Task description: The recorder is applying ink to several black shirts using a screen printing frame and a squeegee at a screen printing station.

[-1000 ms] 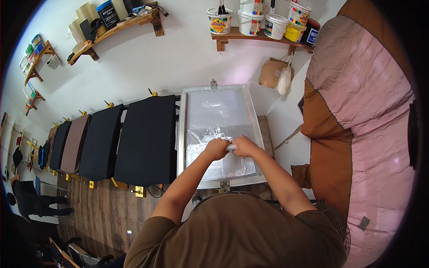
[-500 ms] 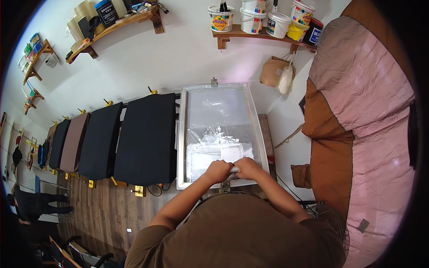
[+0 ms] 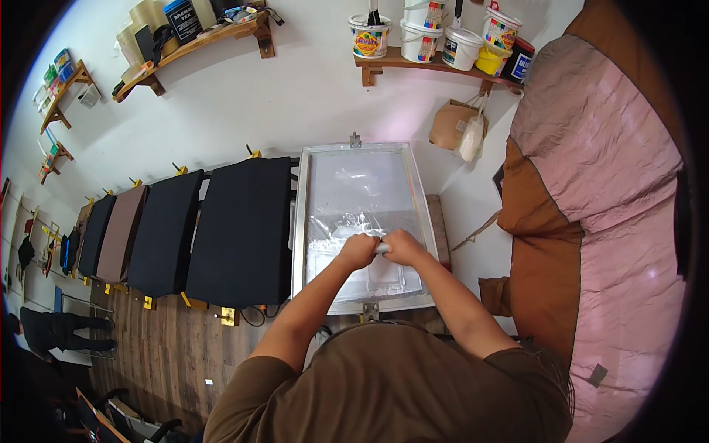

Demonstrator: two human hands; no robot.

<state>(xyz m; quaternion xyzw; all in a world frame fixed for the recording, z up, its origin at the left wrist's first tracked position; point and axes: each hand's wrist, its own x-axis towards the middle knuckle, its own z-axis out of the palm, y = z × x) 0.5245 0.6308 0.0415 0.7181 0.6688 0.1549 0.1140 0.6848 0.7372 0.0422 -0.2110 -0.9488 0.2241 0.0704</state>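
Flanking the framed screen point(image 3: 354, 181): a black-covered board point(image 3: 240, 229) left, pink fabric point(image 3: 628, 295) right.

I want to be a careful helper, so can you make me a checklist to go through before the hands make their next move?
1. Both hands holding on: ok. The left hand and right hand grip the grey handle.
2. Handle over the framed panel: ok. It is inside the pale metal frame.
3. Brackets in place: ok. One far bracket and one near bracket show.
4. Brackets tight: cannot tell.
5. Handle's underside touching the panel: cannot tell, the hands hide it.
6. Other person out of the way: ok, far off to the left.
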